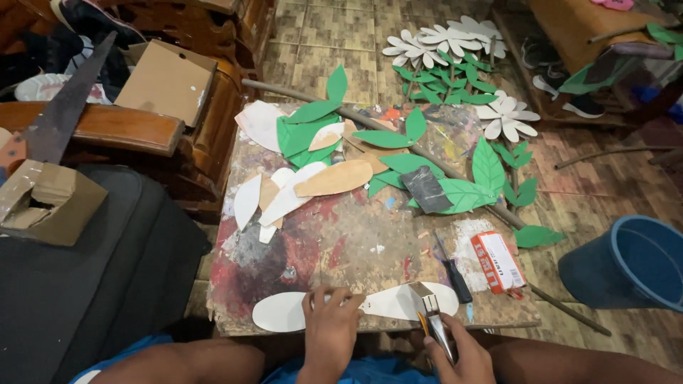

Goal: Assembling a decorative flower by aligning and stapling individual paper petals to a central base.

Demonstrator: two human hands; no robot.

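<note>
Matt white paper petal (299, 311) lies on a rough, paint-stained wooden board (341, 242); shiny metal cutter blade (425, 297).

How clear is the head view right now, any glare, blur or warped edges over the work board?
Head view: light is dim and warm, no strong glare on the paint-stained board; the white petal shape is bright but readable; left hand and right hand are sharp enough, the metal tool slightly soft; the frame bows at the edges, wide-angle, near the blue bucket; dark corners top left.

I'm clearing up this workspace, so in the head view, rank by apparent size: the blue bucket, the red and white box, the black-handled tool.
1. blue bucket
2. red and white box
3. black-handled tool, slimmer than the box, similar length
</note>
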